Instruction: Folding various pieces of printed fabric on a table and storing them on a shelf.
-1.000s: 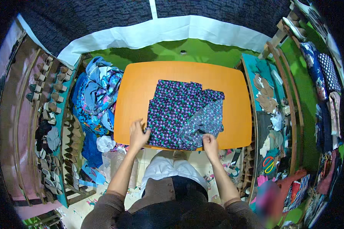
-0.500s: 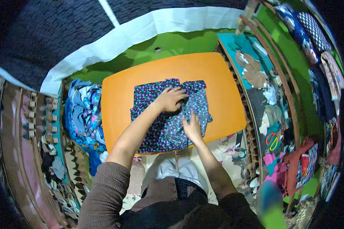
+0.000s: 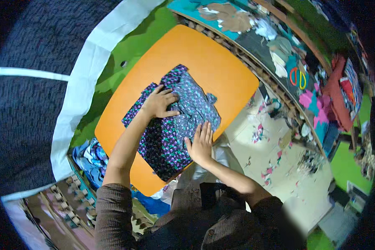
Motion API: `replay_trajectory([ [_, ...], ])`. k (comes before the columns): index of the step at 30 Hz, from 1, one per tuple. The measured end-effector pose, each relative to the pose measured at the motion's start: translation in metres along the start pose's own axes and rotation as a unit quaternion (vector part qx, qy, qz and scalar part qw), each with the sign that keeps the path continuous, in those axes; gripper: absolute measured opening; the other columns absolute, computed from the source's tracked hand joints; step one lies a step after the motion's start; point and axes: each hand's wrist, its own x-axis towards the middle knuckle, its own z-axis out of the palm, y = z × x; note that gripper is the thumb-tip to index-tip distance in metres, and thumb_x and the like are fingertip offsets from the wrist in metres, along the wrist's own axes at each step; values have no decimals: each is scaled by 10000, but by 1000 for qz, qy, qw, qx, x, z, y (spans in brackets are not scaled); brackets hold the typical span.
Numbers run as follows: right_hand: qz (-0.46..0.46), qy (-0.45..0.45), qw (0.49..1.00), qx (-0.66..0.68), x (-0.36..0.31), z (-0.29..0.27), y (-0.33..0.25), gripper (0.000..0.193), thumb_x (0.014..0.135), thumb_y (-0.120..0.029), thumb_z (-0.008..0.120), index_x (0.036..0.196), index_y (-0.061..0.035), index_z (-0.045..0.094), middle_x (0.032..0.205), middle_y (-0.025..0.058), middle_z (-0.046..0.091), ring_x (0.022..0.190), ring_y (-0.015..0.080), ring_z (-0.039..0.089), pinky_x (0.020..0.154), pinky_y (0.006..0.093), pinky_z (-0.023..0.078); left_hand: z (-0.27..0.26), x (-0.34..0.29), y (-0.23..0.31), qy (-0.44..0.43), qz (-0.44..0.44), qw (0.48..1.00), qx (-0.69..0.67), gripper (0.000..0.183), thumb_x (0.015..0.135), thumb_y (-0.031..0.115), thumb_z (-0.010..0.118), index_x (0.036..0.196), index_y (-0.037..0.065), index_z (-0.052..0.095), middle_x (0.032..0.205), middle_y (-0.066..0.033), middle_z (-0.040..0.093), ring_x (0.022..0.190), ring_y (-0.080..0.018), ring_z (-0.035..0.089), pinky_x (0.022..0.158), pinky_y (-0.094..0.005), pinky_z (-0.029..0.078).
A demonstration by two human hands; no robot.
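A floral fabric piece (image 3: 171, 156), dark with small purple and green flowers, lies on the orange table (image 3: 212, 54). One part of it is folded over, so the paler underside (image 3: 191, 96) shows along its right side. My left hand (image 3: 159, 103) rests palm down on the cloth near its middle, fingers spread. Nearer to me, my right hand (image 3: 201, 143) lies flat on the lower right part of the pale layer, fingers stretched out. Neither hand grips anything. What lies under the palms is hidden.
A side bench at the upper right bears brown fabric scraps (image 3: 231, 17) and red-and-yellow-handled scissors (image 3: 298, 78). Bundled blue cloth (image 3: 88, 160) sits beyond the table's left corner. Scraps (image 3: 267, 171) litter the floor at right.
The view has turned, so the table now appears tilted. My right hand has flattened onto the pale cloth closer to me, and the left hand has spread out on the fabric.
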Motion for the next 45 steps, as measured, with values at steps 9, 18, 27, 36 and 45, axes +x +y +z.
replay_trajectory([
  [9,-196,43,969,-148,94,-17,38,581,850,-373,453,1260,32,373,1361,189,302,1300,312,208,1059,448,154,0,-50,-14,-70,-238,962,-116,685,759,551,507,1275,115,393,1282,-86,435,1155,-318,425,950,-512,295],
  [18,-243,-149,958,26,138,-45,0,790,672,-372,658,1290,6,343,1341,170,338,1247,327,302,1036,460,206,30,-108,-35,0,-273,949,-156,841,673,585,589,1292,61,367,1221,-161,452,1143,-339,423,967,-466,299],
  [27,-236,-467,852,-1,190,-55,-1,447,606,-320,712,931,-27,619,955,150,607,920,298,560,777,378,421,-3,-102,-36,-71,-162,955,-238,548,722,482,636,964,-10,624,1087,-126,552,1101,-262,426,960,-382,265],
  [36,-206,-422,883,-12,216,-48,-12,684,675,-357,691,1194,18,452,1092,218,555,993,310,544,850,327,421,10,-118,-41,-105,-306,818,-477,550,805,391,587,1202,32,464,1179,-126,516,1090,-232,476,951,-352,333],
  [45,-230,13,969,-93,77,-18,-53,528,849,-335,447,1279,-36,381,1330,139,369,1263,252,293,1036,527,126,20,-94,75,160,-282,938,-124,500,825,315,503,1257,80,413,1347,-115,355,1249,-285,312,1026,-477,202],
])
